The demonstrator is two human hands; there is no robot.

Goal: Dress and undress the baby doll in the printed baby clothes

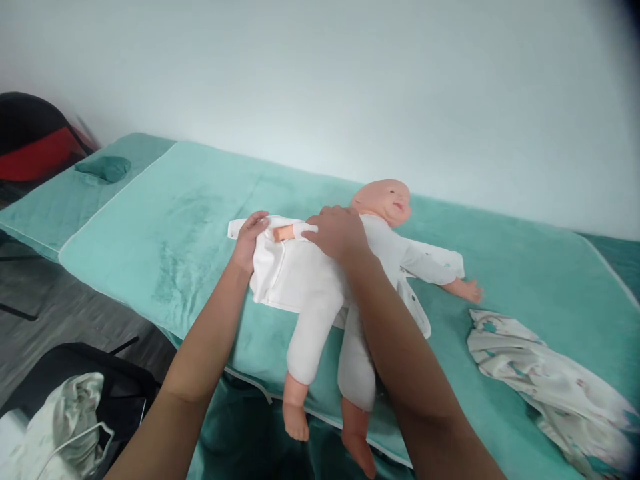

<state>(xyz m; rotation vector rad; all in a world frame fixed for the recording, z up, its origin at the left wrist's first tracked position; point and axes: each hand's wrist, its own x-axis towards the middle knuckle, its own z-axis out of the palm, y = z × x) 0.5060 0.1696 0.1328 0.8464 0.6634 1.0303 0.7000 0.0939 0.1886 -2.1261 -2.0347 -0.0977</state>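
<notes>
A baby doll [320,333] in a white undersuit lies on its back on the green-covered table, its head turned to the right. A white baby shirt [290,273] is spread under and beside it, and the arm on the right side of the view is inside one shirt sleeve [433,260]. My left hand [253,240] is closed on the shirt near the other sleeve, beside the doll's hand [283,233]. My right hand [339,232] is wrapped round the doll's sleeved arm close to the shoulder; its fingertips are partly hidden.
A crumpled patterned cloth [535,373] lies on the green table cover [200,180] at the right. A face hole [103,170] is at the table's left end. A black chair [100,363] holding another cloth [75,420] stands at lower left. A white wall [300,80] runs behind.
</notes>
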